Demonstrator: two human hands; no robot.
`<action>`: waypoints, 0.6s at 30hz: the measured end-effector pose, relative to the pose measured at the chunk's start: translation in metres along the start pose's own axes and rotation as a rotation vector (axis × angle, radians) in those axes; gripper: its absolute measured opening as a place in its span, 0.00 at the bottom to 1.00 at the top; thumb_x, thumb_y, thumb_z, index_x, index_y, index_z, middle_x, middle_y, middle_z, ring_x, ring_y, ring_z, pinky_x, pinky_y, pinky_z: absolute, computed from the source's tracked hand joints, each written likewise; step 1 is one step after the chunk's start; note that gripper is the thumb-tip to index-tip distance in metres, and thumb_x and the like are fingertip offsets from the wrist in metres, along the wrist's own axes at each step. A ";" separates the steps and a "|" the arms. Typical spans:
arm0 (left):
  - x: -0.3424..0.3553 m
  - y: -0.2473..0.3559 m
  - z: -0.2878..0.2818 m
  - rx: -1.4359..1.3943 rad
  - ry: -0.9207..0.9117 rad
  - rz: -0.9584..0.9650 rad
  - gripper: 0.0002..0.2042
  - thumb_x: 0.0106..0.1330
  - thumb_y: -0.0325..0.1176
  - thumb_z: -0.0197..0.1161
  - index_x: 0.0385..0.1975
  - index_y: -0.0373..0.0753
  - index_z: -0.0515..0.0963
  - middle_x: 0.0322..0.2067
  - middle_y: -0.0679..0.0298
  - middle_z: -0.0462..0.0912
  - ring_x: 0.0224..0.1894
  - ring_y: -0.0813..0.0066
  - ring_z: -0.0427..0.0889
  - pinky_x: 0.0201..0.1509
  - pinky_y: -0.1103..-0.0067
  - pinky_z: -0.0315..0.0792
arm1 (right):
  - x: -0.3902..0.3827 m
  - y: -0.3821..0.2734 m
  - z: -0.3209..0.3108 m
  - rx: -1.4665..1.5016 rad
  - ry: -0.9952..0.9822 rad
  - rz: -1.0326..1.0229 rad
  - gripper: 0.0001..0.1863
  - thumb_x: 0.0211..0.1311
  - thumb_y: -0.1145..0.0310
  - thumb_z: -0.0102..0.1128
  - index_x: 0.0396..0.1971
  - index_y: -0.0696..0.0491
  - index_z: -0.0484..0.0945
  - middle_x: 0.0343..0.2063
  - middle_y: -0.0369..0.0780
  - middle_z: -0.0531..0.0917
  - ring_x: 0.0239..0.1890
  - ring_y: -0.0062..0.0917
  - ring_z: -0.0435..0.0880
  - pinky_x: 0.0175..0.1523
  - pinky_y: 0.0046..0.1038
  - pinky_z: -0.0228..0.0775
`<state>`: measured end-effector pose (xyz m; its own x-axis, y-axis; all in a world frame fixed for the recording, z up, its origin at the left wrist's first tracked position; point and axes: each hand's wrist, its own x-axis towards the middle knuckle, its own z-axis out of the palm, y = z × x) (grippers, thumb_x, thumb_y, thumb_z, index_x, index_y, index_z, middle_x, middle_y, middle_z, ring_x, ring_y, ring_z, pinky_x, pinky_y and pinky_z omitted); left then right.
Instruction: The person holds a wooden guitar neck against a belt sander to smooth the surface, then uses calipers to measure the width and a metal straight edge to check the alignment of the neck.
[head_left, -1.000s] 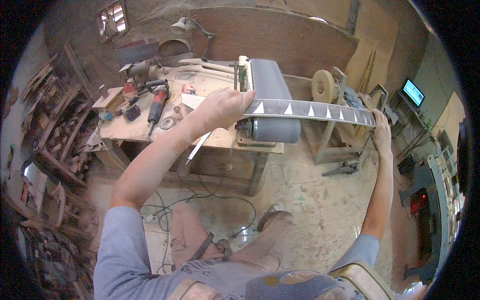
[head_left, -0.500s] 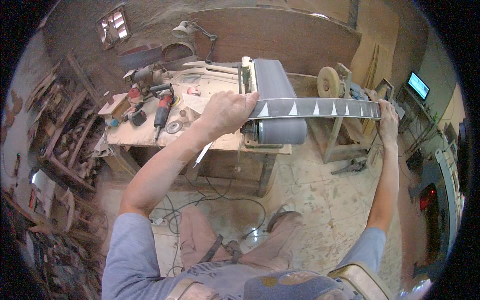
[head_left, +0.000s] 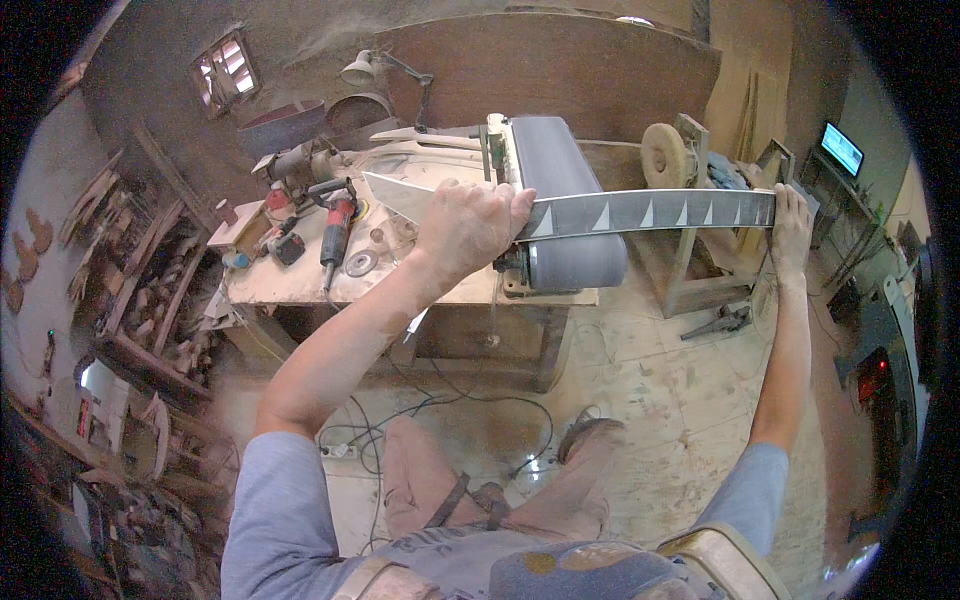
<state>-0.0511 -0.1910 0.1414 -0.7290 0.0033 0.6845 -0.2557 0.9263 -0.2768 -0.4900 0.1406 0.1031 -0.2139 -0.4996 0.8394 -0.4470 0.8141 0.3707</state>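
Strip [head_left: 655, 211] in hands [head_left: 470, 222] [head_left: 790, 228], wood [head_left: 185, 325] in rack [head_left: 150, 357]

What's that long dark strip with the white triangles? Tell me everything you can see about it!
It looks like a guitar fretboard: dark, smooth-looking, perhaps wood, with pale edging and white triangles that get smaller toward the right. Its patterned face shows, and it spans sideways across the belt sander. The left hand grips one end, the right hand the other. I can't tell whether its underside touches the belt.

smooth matt inlaid strip [head_left: 655, 213], matt sanding belt [head_left: 555, 158], dusty wooden workbench [head_left: 285, 286], soft cloth sleeve [head_left: 280, 500]
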 end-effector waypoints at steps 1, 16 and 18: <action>0.000 0.000 0.003 0.006 0.037 0.009 0.24 0.78 0.46 0.47 0.19 0.42 0.77 0.15 0.57 0.80 0.19 0.55 0.82 0.29 0.62 0.76 | -0.001 0.001 0.000 -0.033 0.002 0.009 0.25 0.66 0.71 0.52 0.64 0.46 0.67 0.61 0.36 0.74 0.64 0.31 0.72 0.60 0.38 0.70; -0.010 -0.037 0.005 -0.167 -0.443 0.215 0.24 0.65 0.32 0.58 0.61 0.35 0.67 0.32 0.48 0.83 0.35 0.48 0.85 0.33 0.56 0.72 | 0.001 0.004 -0.051 0.529 -0.226 -0.106 0.26 0.47 0.86 0.56 0.51 0.56 0.76 0.53 0.44 0.80 0.62 0.42 0.74 0.66 0.38 0.65; -0.003 -0.033 0.003 -0.211 -0.557 0.153 0.24 0.66 0.32 0.57 0.63 0.34 0.66 0.34 0.47 0.83 0.37 0.48 0.85 0.35 0.57 0.73 | 0.002 0.008 -0.052 0.501 -0.244 -0.101 0.25 0.49 0.83 0.57 0.52 0.55 0.77 0.53 0.44 0.80 0.62 0.41 0.75 0.66 0.38 0.65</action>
<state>-0.0428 -0.2225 0.1462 -0.9843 -0.0022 0.1763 -0.0318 0.9857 -0.1655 -0.4491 0.1620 0.1285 -0.3166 -0.6702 0.6713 -0.8207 0.5484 0.1604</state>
